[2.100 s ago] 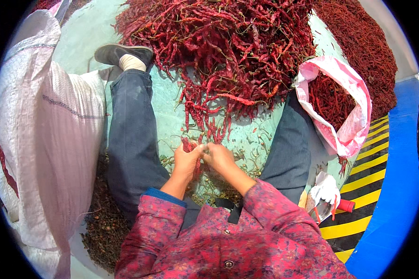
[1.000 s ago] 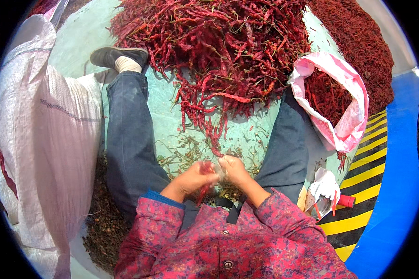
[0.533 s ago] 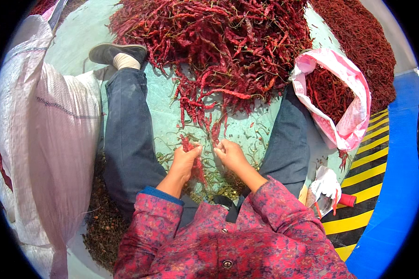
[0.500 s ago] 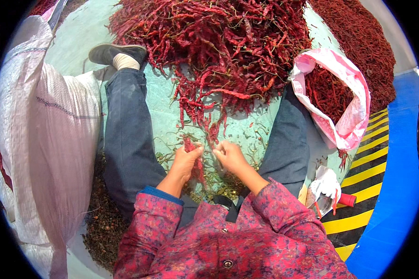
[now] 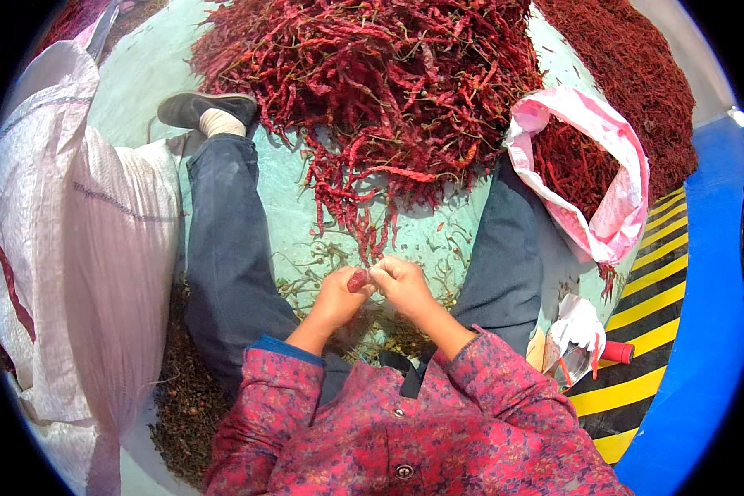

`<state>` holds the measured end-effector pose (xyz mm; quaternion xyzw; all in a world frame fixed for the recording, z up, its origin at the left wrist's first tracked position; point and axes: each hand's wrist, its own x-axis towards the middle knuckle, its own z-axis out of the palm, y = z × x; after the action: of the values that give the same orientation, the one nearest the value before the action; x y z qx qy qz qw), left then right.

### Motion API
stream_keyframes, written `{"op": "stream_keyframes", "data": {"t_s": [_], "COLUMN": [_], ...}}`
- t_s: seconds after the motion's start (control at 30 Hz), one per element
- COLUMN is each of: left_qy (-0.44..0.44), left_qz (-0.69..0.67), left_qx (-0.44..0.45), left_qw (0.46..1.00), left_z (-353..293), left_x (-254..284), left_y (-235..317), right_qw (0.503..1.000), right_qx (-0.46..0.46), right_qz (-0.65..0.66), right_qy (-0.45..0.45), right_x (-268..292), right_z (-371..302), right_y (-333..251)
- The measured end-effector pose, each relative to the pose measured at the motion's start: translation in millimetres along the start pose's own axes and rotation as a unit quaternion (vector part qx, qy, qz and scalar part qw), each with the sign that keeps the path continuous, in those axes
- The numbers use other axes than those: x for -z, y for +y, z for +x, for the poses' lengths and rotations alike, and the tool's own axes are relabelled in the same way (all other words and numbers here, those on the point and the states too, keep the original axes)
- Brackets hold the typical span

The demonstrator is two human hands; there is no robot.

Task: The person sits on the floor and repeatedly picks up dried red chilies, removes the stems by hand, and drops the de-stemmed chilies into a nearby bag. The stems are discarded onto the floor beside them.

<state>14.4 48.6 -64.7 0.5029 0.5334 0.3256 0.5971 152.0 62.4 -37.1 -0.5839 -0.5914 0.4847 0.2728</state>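
Observation:
My left hand (image 5: 337, 298) is closed around dried red chilies (image 5: 357, 280), whose ends poke out between thumb and fingers. Right beside it, my right hand (image 5: 402, 283) is pinched, its fingertips meeting those of the left. What lies in that pinch is too small and covered to tell. Just beyond the fingertips, loose chilies (image 5: 373, 236) trail down from a large heap of long, wrinkled dried red chilies (image 5: 372, 91). Bits of pale green stem (image 5: 304, 285) are scattered on the light green floor around and under both hands.
My outstretched legs (image 5: 230, 223) flank the work. A pink-and-white sack (image 5: 632, 202) holding chilies stands open at the right, with a white bag and red-capped item (image 5: 583, 339) nearer. White woven sacks (image 5: 116, 273) fill the left. Another chili pile (image 5: 636, 91) lies far right, past it yellow-black striping (image 5: 649, 331).
My two hands have come together; the left moved right and turned, so its chilies no longer hang down below it. The right hand's fingertips have drawn in toward the left's.

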Motion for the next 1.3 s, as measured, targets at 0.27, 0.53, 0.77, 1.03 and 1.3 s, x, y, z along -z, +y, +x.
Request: {"op": "stream_keyframes", "data": {"t_s": [0.27, 0.53, 0.77, 1.03, 1.3], "left_qy": [-0.053, -0.184, -0.007, 0.01, 0.05], "left_qz": [0.02, -0.138, -0.339, -0.284, -0.357], "left_qx": [-0.06, -0.139, 0.084, 0.091, 0.081], "left_qw": [0.997, 0.963, 0.937, 0.954, 0.929], "left_z": [-4, -19, -2, 7, 11], "left_x": [0, 7, 12, 9, 4], "left_y": [9, 29, 18, 6, 1], "right_qw": [0.995, 0.989, 0.982, 0.943, 0.954], "right_qx": [-0.066, -0.104, -0.049, -0.081, -0.165], "right_qz": [0.057, -0.101, -0.158, -0.32, 0.245], "right_qy": [0.05, 0.03, 0.09, 0.047, -0.046], "right_x": [-5, -7, 6, 1, 20], "right_z": [2, 0, 64, 103, 39], "right_y": [28, 57, 41, 42, 11]}}
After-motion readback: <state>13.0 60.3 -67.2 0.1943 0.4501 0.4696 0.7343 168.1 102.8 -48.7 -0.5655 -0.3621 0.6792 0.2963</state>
